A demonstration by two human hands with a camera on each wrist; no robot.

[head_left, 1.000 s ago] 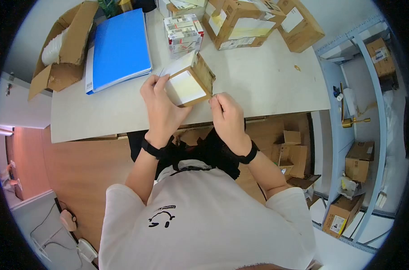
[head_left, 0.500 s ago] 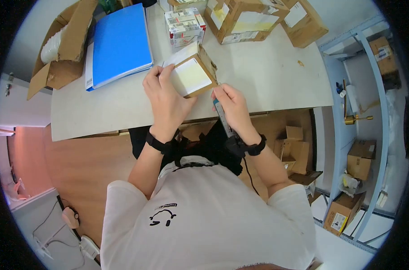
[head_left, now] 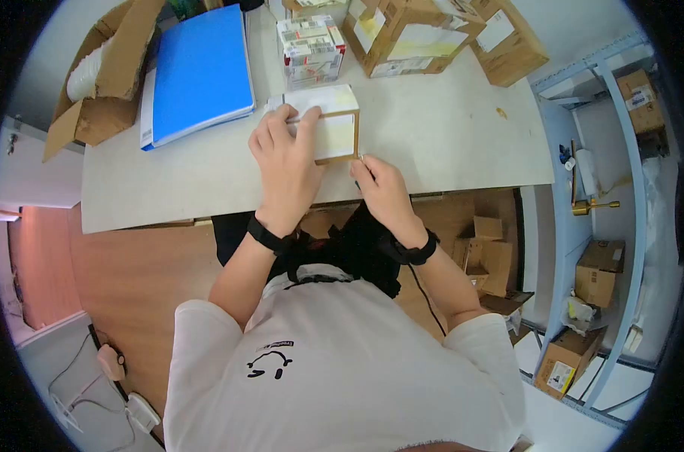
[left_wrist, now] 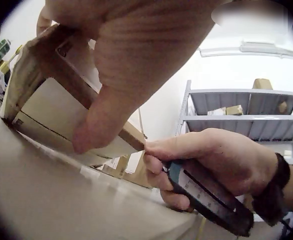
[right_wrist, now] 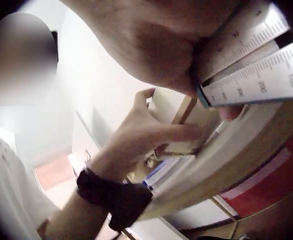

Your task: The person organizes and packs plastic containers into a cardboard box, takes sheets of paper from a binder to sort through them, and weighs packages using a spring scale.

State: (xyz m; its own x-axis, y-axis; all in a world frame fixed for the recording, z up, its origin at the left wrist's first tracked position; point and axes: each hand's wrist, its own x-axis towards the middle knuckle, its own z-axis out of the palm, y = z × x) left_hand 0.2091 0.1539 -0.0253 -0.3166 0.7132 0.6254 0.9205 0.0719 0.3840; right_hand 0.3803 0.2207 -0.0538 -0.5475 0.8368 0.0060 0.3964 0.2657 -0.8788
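Observation:
In the head view the left hand (head_left: 287,169) grips a small cardboard box (head_left: 340,137) with white labels near the desk's front edge, fingers over its top. The left wrist view shows its thumb pressed against the box's labelled side (left_wrist: 51,107). Beside the box's near right corner is the right hand (head_left: 391,200). It holds a flat scale (left_wrist: 206,197) with a teal end and printed graduations, also large in the right wrist view (right_wrist: 261,75). Thumb and finger meet at a thin piece by the box corner; its exact form is unclear.
On the desk (head_left: 447,135) lie a blue binder (head_left: 202,75), a stack of small labelled boxes (head_left: 310,49) and larger cartons (head_left: 421,38). An open carton (head_left: 120,75) stands at the left. Blue shelving (head_left: 628,188) with boxes is at the right.
The small box has turned so its edges lie nearly level in the head view. The left hand moved with it, and the right hand lowered slightly, its scale now mostly hidden there.

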